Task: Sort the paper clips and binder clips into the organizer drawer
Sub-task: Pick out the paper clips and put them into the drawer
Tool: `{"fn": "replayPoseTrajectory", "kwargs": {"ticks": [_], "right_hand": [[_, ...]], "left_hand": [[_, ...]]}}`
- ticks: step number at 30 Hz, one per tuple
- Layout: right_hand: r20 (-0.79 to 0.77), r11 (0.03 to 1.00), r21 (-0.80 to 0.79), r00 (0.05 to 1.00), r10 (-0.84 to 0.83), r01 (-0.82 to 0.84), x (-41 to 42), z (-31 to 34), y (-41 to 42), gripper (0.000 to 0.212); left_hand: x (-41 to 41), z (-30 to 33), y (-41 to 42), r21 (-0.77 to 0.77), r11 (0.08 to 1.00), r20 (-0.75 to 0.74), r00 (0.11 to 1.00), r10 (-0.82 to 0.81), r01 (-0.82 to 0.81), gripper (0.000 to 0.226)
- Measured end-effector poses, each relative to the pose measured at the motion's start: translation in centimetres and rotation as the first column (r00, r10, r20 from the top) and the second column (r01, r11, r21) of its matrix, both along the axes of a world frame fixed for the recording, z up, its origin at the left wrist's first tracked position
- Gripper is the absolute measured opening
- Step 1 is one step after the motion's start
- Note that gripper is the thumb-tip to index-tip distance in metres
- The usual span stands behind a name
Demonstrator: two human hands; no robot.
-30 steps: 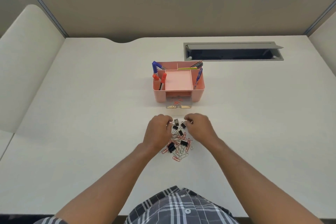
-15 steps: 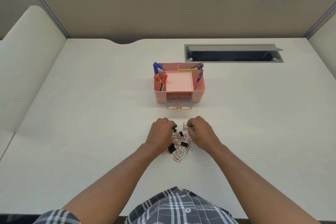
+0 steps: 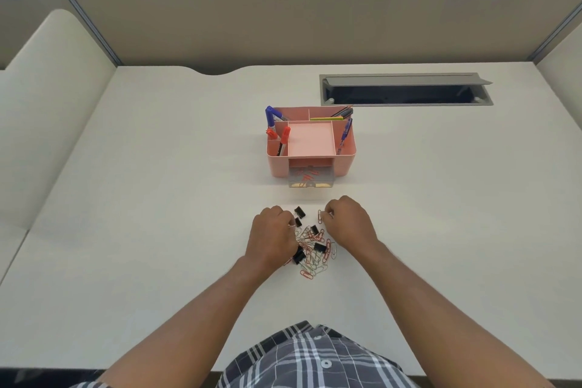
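The pile of paper clips (image 3: 315, 253) lies on the desk (image 3: 157, 198), near the person, with black binder clips (image 3: 299, 212) mixed in and at its far edge; the pile sits between the two hands. The right hand (image 3: 348, 221) has its fingers curled down at the far right of the pile, and seems to pinch one paper clip (image 3: 320, 216) at its tips; the left hand (image 3: 272, 231) is curled over the left side, with its fingertips next to a binder clip, but whether it has hold of one cannot be told.

The clear drawer (image 3: 311, 179) stands pulled out of the pink organizer (image 3: 310, 143), a little farther away, and a few red clips already lie in it; most of the job looks still to do.

To do this step well, each hand should likely pick just one kind; clips hook on each other, so a small shake may free them; then a short carry to the drawer, dropping them low inside so none bounce out.

Pens (image 3: 277, 132) stand in the organizer's top slots.
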State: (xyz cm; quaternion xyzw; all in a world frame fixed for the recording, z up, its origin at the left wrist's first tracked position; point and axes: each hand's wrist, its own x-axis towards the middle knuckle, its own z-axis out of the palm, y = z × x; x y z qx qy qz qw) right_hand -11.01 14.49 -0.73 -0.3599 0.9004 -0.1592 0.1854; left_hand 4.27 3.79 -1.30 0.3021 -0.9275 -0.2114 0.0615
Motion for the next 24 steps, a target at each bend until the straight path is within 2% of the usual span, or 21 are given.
{"fn": "replayPoseTrajectory", "kwargs": {"ticks": [5, 16, 21, 24], "right_hand": [[-0.077, 0.999, 0.049, 0.997, 0.024, -0.02, 1.2, -0.5, -1.6, 0.021], [-0.008, 0.992, 0.062, 0.994, 0.11, -0.109, 1.3, -0.4, -1.4, 0.013], [0.121, 0.993, -0.075, 0.988, 0.095, -0.086, 1.0, 0.2, -0.5, 0.013], [0.157, 0.983, -0.117, 0.974, 0.161, -0.143, 1.2, 0.3, 0.0, 0.016]], "left_hand": [[0.5, -0.4, -0.1, -0.037, 0.998, 0.14, 0.989, 0.055, -0.05, 0.022], [-0.2, -0.4, 0.1, 0.0, 1.0, 0.152, 0.988, -0.016, 0.016, 0.02], [0.1, -0.5, 0.0, 0.003, 1.0, 0.129, 0.991, -0.026, 0.026, 0.02], [0.5, -0.7, 0.1, 0.006, 1.0, 0.1, 0.995, -0.022, 0.021, 0.016]]}}
